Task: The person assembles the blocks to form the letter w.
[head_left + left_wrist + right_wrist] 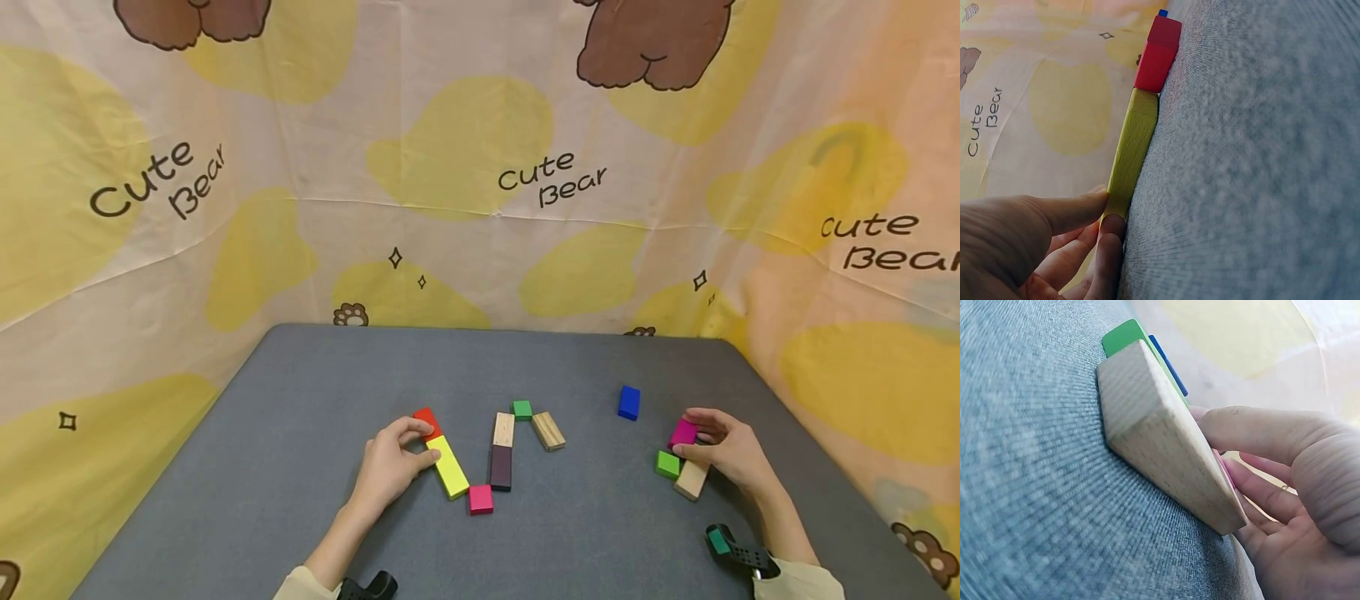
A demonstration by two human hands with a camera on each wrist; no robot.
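My left hand [388,468] is at the left of a block row, fingertips on a red block [424,419] and thumb against a long yellow block [452,472]. The yellow block [1132,150] shows in the left wrist view, its near end behind my fingers; the red one is hidden there. At the right, my right hand [726,450] pinches a magenta block [682,432] between thumb and fingers. Beside it lie a bright green block [667,464] and a plain wooden block [691,481]. In the right wrist view, the wooden block [1172,450] largely covers the magenta one.
A pink block [481,500] sits near the yellow block's lower end. Further right are a dark purple block [501,468], a light wooden block [504,429], a green block [522,410] and a tilted wooden block [549,431]. A blue block [629,402] lies towards the back right.
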